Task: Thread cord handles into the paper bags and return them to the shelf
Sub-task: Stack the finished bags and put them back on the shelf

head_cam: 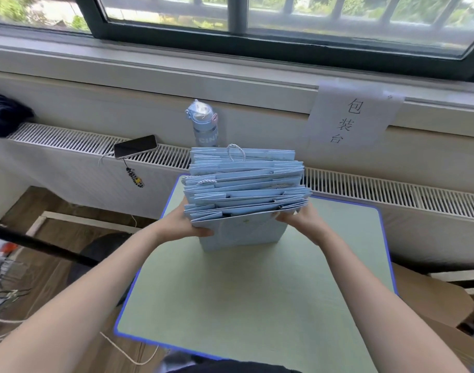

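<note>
Gripping the stack of paper bags (pixel 246 189) from both sides, the left hand (pixel 184 224) and right hand (pixel 303 220) hold it upright near the table's (pixel 230 305) far edge, setting it ready, I think. Next, one bag that needs threading must slide out.

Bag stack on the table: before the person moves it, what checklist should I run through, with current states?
1. Left hand grips the stack of paper bags on its left side: ok.
2. Right hand grips its right side: ok.
3. Stack stands on the table: ok.
4. Bag edges aligned: not ok, they fan unevenly.
5. Cord handles in every bag: cannot tell; only a few loops show.
6. Phone clear of the stack, on the radiator: ok.
</note>
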### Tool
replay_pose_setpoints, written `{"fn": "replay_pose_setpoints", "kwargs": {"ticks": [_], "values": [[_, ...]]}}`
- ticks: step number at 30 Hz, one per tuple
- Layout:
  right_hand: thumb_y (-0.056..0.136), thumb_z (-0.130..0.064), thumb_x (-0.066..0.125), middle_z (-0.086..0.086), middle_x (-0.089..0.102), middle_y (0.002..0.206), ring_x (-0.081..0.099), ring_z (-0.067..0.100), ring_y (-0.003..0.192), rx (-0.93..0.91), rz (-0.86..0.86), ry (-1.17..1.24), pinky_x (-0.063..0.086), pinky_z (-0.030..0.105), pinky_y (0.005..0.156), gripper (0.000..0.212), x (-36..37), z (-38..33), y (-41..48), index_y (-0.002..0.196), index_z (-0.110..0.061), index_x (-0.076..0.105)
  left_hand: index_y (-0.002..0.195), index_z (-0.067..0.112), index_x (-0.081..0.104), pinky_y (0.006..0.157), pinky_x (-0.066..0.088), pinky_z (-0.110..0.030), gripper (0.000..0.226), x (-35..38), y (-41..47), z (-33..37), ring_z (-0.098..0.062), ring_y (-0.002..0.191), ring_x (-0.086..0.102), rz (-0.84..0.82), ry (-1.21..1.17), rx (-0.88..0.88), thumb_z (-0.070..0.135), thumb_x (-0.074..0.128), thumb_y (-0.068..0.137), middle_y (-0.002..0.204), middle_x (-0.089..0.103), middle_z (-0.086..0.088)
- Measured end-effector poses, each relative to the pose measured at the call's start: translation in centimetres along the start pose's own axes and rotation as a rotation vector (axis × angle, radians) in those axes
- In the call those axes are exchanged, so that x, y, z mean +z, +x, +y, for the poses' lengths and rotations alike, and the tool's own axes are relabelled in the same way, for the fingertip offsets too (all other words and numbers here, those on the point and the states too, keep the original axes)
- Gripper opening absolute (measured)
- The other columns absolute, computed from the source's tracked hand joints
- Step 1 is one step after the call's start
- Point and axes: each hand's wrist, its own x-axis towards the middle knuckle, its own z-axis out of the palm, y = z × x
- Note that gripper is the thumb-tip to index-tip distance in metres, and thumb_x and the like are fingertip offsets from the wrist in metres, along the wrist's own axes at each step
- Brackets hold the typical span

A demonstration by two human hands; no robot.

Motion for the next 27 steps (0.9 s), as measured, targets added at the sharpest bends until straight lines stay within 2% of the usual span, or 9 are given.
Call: {"fn": "replay_pose_setpoints", "kwargs": {"ticks": [2,4,6,12,16,18,22,25,27], "values": [[0.060,-0.046,0.079,-0.013,0.063,0.114,0.056,0.007,0.109,-0.003,0.009,-0.047,0.049,0.031,0.089,0.066,0.2,0.1,0.4,0.120,-0.027,0.056,0.145,0.011,0.024,0.070,0.041,0.001,0.110,-0.4,-0.2,0.5,0.025,0.098,0.046,0.049,-0.034,0.051,0.032,0.082,0.054,0.122,0.043,0.022],[0.071,-0.032,0.079,-0.010,0.063,0.114,0.057,0.006,0.106,0.000,0.027,-0.068,0.049,0.029,0.085,0.052,0.4,0.2,0.6,0.118,-0.023,0.058,0.148,0.017,0.008,0.075,0.040,0.001,0.118,-0.9,-0.3,0.9,0.032,0.097,0.041,0.090,-0.063,0.101,0.027,0.078,0.054,0.123,0.035,0.029],[0.075,-0.025,0.077,-0.012,0.063,0.111,0.057,0.003,0.103,-0.005,0.036,-0.069,0.046,0.020,0.078,0.047,0.4,0.3,0.7,0.118,-0.020,0.058,0.146,0.031,-0.006,0.087,0.042,-0.008,0.122,-1.3,-0.2,1.2,0.026,0.108,0.039,0.114,-0.080,0.123,0.019,0.081,0.060,0.132,0.031,0.030],[0.070,-0.013,0.081,-0.013,0.060,0.111,0.055,-0.018,0.091,-0.077,-0.104,-0.108,0.048,0.009,0.081,0.063,-0.1,-1.4,0.0,0.125,-0.015,0.050,0.140,0.028,0.017,0.075,0.048,-0.014,0.098,-2.2,0.2,1.2,0.021,0.101,0.047,0.121,-0.088,0.104,0.019,0.081,0.067,0.122,0.041,0.023],[0.070,-0.010,0.081,-0.011,0.058,0.120,0.057,-0.010,0.101,-0.086,-0.174,0.056,0.048,0.021,0.093,0.077,-0.7,-2.8,-1.1,0.134,-0.017,0.040,0.138,0.025,0.018,0.074,0.050,-0.014,0.105,-2.8,0.4,1.0,0.014,0.113,0.042,0.072,-0.044,0.105,0.036,0.081,0.054,0.125,0.031,0.025],[0.064,-0.020,0.081,-0.014,0.056,0.123,0.055,-0.004,0.110,-0.140,-0.184,0.146,0.045,0.015,0.091,0.091,-1.0,-3.5,-1.6,0.139,-0.024,0.030,0.140,0.023,0.019,0.074,0.051,-0.015,0.108,-2.9,0.5,0.8,0.007,0.119,0.042,0.059,-0.028,0.105,0.034,0.082,0.053,0.129,0.030,0.022],[0.058,-0.036,0.081,-0.002,0.045,0.135,0.049,0.004,0.119,-0.183,-0.143,0.183,0.030,0.028,0.109,0.123,-1.0,-3.9,-1.4,0.149,-0.033,-0.002,0.147,0.024,0.008,0.086,0.045,-0.010,0.121,-3.0,1.1,0.6,0.008,0.124,0.039,0.070,-0.018,0.141,0.029,0.085,0.055,0.139,0.033,0.016],[0.055,-0.036,0.083,-0.009,0.048,0.131,0.049,-0.002,0.118,-0.194,-0.133,0.156,0.032,0.021,0.107,0.122,-1.1,-4.0,-0.8,0.148,-0.030,0.005,0.148,0.028,0.007,0.085,0.047,-0.012,0.119,-2.5,1.4,0.6,0.009,0.121,0.041,0.071,-0.044,0.139,0.021,0.086,0.058,0.139,0.035,0.012],[0.057,-0.031,0.089,-0.012,0.057,0.122,0.055,-0.005,0.111,-0.159,-0.109,0.115,0.044,0.026,0.101,0.108,-0.6,-3.3,-0.5,0.144,-0.020,0.026,0.146,0.025,0.017,0.093,0.046,-0.022,0.116,-1.9,1.5,0.2,0.000,0.124,0.040,0.081,0.024,0.124,0.038,0.084,0.051,0.140,0.032,0.006]]}}
